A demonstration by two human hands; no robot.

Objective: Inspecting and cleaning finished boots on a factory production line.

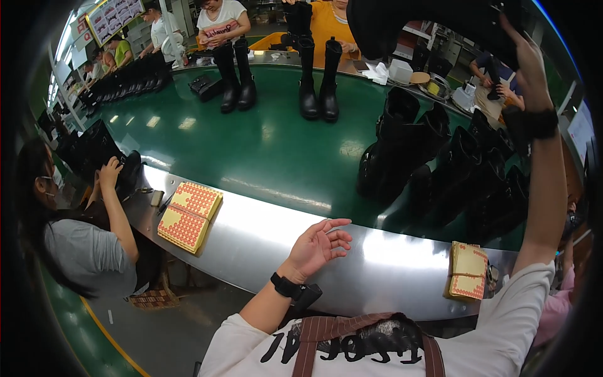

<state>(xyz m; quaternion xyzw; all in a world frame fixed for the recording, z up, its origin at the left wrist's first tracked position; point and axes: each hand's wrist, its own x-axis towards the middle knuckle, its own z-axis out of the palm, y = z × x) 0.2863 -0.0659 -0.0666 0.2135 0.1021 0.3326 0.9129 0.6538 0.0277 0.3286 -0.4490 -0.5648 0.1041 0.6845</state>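
My left hand (319,248) is open over the metal edge of the bench, palm turned up, fingers loosely bent and holding nothing. Raised high at the upper right, my right hand (532,66) grips a large black boot (433,22), which is close to the camera and partly cut off by the top of the picture. Below that boot, several black boots (396,147) stand crowded together on the green belt. A banded stack of yellow sheets with red round stickers (468,270) lies by my right side, and a larger stack (188,213) lies to the left.
Two pairs of black boots (309,100) (231,88) stand at the far side of the green belt (264,157). At the left, a co-worker (94,245) handles a black boot (94,147). Other people work across the belt, near trays and a yellow bin (270,42).
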